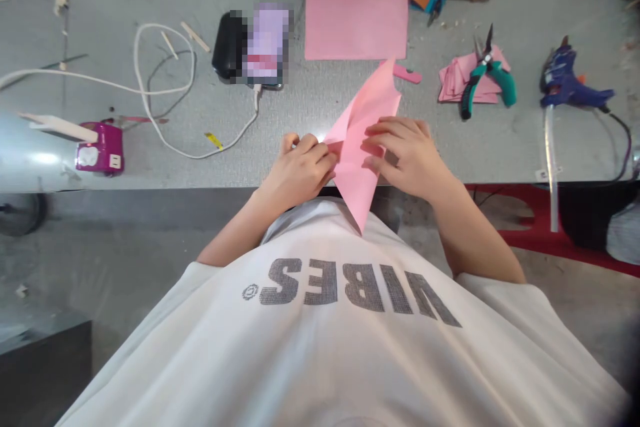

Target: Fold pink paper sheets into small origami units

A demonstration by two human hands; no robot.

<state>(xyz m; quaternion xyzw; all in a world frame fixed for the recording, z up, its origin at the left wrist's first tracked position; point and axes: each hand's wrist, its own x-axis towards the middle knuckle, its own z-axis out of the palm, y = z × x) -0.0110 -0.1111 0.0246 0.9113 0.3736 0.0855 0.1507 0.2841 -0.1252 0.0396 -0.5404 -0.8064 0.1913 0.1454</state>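
Left hand (303, 170) pinches pink paper (373, 117) at left edge; right hand (407, 153), fingers splayed, touches its face — paper over bench (190, 173) edge. Seemingly folding — next calls for firm crease.

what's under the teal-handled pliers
Small, overlapping pink paper pieces show around the pliers, whose handle ends reach past them over the grey tabletop. Whatever lies directly beneath the tool, or lower in the pile, is covered.

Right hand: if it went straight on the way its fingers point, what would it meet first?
The held pink paper, which the right hand seems to touch; beyond it, probably the left hand, though depth is unclear.
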